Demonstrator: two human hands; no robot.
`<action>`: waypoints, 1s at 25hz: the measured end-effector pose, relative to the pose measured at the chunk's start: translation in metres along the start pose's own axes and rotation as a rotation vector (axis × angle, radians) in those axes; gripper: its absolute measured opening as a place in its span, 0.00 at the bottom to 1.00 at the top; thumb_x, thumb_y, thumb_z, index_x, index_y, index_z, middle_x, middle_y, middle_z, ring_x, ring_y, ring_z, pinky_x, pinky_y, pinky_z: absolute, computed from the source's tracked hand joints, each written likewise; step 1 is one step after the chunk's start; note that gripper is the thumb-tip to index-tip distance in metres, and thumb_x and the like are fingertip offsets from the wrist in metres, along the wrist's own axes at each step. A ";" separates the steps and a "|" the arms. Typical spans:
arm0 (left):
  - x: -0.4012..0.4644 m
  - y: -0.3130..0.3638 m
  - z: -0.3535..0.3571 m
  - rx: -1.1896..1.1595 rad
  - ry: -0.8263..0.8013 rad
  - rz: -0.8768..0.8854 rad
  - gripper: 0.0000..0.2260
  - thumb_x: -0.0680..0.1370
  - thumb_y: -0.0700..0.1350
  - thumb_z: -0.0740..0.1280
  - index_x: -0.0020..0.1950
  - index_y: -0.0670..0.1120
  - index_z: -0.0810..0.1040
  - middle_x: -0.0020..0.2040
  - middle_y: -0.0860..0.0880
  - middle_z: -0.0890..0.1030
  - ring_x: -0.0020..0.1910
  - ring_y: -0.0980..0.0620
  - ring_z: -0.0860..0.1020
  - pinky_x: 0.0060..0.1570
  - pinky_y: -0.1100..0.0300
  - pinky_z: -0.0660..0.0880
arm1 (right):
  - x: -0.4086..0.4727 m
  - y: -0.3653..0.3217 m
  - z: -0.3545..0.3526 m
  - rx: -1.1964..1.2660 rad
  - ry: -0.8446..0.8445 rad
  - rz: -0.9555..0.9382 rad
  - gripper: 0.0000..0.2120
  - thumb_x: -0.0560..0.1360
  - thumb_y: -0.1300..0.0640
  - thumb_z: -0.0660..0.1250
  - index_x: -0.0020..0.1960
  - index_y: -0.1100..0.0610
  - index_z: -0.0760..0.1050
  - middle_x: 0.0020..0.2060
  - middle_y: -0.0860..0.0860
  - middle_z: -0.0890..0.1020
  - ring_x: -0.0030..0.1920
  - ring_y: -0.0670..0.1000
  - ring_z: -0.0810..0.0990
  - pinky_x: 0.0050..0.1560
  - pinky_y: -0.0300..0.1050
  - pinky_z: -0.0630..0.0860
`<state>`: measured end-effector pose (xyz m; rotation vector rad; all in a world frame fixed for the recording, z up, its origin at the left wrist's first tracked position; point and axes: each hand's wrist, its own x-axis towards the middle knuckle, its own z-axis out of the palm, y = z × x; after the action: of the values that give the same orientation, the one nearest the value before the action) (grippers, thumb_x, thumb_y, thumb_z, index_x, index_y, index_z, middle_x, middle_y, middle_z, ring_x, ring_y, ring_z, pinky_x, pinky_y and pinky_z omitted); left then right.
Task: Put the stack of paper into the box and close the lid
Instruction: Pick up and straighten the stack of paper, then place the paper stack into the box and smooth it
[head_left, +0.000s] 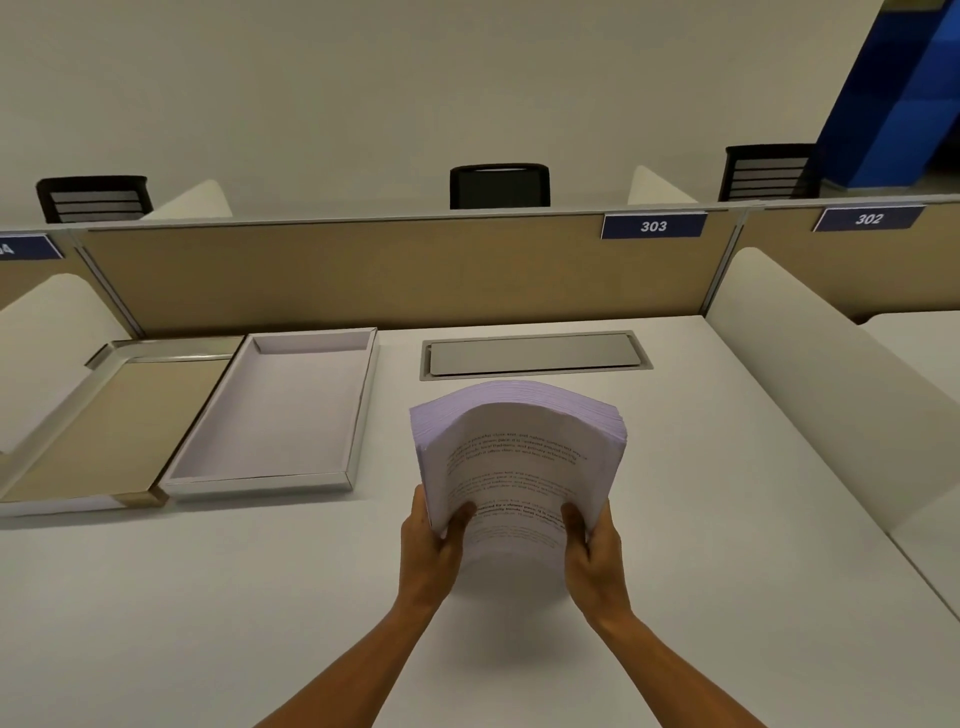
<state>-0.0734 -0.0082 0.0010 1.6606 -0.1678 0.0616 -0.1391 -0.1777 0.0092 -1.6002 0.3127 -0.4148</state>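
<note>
A thick stack of printed white paper (514, 457) is held up off the desk, its near edge gripped and its far end arching and drooping away from me. My left hand (431, 545) clamps the stack's near left corner, thumb on top. My right hand (592, 551) clamps the near right corner the same way. The open box (353, 431), a shallow silver-rimmed tray with a pale lining, lies empty on the desk to the left of the paper. Its lid (93, 426), tan inside, lies flat open further left, joined along the box's left side.
The white desk (208, 597) is bounded by a tan partition (363, 270) at the back and white side dividers (810, 374) right and left. A grey cable hatch (535, 353) sits in the desk just beyond the paper. Black chairs stand behind the partition.
</note>
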 end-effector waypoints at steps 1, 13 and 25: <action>0.004 0.004 -0.001 0.022 -0.001 -0.002 0.16 0.77 0.44 0.69 0.61 0.56 0.69 0.52 0.57 0.78 0.49 0.53 0.80 0.39 0.72 0.79 | 0.004 -0.002 0.000 -0.017 0.003 0.000 0.11 0.81 0.54 0.58 0.59 0.38 0.68 0.56 0.49 0.79 0.55 0.49 0.79 0.45 0.38 0.83; 0.058 0.025 -0.080 0.106 -0.078 -0.337 0.19 0.71 0.50 0.77 0.58 0.47 0.78 0.51 0.47 0.86 0.41 0.46 0.87 0.41 0.48 0.85 | 0.061 -0.044 0.039 -0.300 -0.155 0.077 0.10 0.79 0.48 0.64 0.54 0.53 0.76 0.46 0.49 0.84 0.40 0.49 0.86 0.37 0.39 0.82; 0.114 0.023 -0.199 0.083 -0.003 -0.572 0.09 0.76 0.43 0.72 0.53 0.40 0.82 0.45 0.44 0.88 0.41 0.44 0.87 0.48 0.45 0.83 | 0.102 -0.053 0.163 -0.198 -0.304 0.436 0.11 0.80 0.49 0.64 0.52 0.56 0.79 0.45 0.54 0.86 0.43 0.56 0.87 0.43 0.51 0.84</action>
<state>0.0472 0.1795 0.0591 1.7360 0.3138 -0.3701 0.0221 -0.0734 0.0631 -1.7017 0.4664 0.1987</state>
